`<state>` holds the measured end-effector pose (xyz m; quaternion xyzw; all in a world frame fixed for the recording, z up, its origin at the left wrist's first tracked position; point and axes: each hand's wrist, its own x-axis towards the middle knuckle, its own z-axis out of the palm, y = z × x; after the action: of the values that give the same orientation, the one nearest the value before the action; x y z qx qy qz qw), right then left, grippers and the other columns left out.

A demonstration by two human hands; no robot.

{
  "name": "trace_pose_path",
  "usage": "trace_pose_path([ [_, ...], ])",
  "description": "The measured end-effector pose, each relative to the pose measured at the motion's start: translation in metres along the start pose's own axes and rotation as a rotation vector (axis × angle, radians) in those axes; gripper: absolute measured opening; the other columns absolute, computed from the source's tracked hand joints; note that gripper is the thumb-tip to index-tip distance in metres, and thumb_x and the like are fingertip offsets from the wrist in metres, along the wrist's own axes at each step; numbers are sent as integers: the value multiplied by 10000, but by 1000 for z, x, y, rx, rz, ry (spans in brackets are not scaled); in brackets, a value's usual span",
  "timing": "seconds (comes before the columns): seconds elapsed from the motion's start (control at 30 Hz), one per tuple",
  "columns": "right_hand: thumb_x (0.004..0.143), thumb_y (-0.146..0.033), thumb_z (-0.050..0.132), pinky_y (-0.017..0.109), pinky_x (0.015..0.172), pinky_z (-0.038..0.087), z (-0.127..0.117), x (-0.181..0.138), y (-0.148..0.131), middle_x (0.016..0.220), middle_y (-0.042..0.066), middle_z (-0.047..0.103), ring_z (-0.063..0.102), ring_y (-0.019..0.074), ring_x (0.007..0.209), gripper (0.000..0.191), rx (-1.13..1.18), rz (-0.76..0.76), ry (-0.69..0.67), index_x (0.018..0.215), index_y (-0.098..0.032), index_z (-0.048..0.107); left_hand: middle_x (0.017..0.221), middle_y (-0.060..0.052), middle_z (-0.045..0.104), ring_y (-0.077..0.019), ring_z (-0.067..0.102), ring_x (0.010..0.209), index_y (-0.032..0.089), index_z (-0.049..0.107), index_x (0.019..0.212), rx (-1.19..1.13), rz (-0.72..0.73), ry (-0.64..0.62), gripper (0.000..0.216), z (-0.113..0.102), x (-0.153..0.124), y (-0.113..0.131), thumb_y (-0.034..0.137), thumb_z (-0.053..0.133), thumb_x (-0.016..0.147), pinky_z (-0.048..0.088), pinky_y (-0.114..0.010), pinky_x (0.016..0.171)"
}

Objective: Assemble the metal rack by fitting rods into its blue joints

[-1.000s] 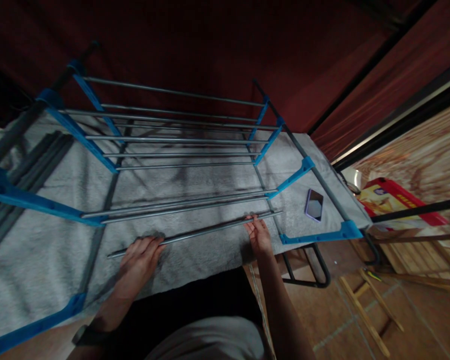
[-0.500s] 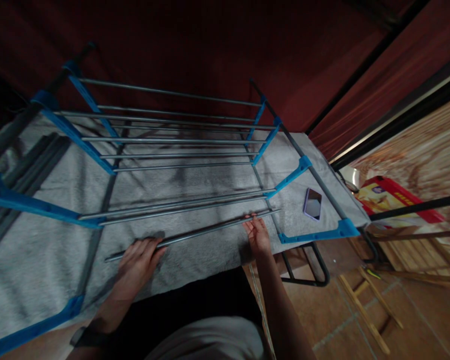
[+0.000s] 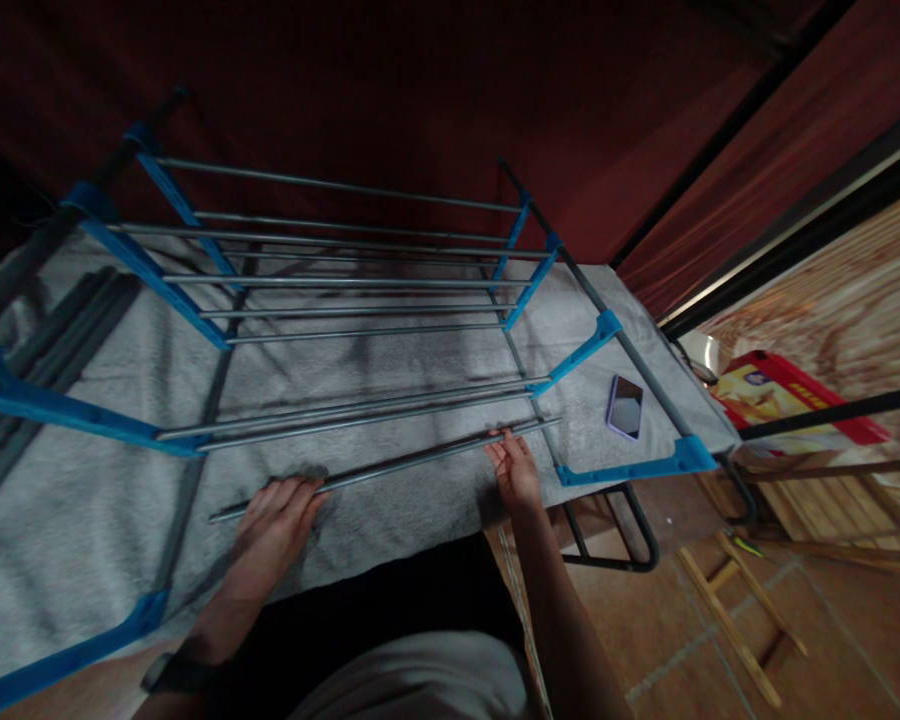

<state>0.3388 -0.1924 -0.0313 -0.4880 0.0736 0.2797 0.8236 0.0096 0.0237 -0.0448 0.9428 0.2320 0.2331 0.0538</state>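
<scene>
A thin grey metal rod slants across the near side of a rack frame, its right end higher in view than its left. My left hand is closed over the rod near its left end, palm down. Near the right end, my right hand grips it with the fingers, palm turned up. Beyond the rod stands the rack, with blue plastic brackets on dark tubes and several metal rods running between its two sides. The nearest blue brackets, at left and right, carry no rod.
A grey cloth covers the surface under the rack. A phone lies on it at right; several dark tubes lie at left. Beyond the right edge are a red and yellow box and wooden slatted furniture.
Almost nothing differs. Both hands stay on the rod, which keeps nearly the same position; the left fingers have shifted very slightly.
</scene>
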Motion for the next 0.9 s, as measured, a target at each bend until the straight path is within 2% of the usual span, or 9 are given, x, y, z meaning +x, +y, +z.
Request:
trace_pose_path([
  [0.37, 794, -335, 854, 357, 953, 625, -1, 1, 1, 916, 2, 785, 772, 183, 977, 236, -19, 2, 17, 887, -260, 651, 963, -79, 745, -298, 674, 893, 240, 677, 1155, 20, 13, 11, 283, -1, 2, 2, 423, 473, 1087, 517, -437, 867],
  [0.7, 800, -368, 850, 321, 932, 624, 0, -2, 0, 911, -9, 784, 768, 159, 936, 238, -30, -18, -25, 892, -263, 656, 941, -80, 754, -298, 682, 878, 238, 692, 1122, 0, -3, 19, 289, -6, 4, 6, 428, 477, 1090, 513, -434, 853],
  [0.9, 793, -307, 810, 359, 937, 627, 3, -7, -4, 947, 5, 799, 772, 186, 929, 220, -78, 5, -32, 965, -259, 682, 961, -82, 767, -293, 701, 899, 235, 689, 1123, -37, 3, 58, 264, -9, 3, 7, 433, 520, 1079, 526, -425, 867],
])
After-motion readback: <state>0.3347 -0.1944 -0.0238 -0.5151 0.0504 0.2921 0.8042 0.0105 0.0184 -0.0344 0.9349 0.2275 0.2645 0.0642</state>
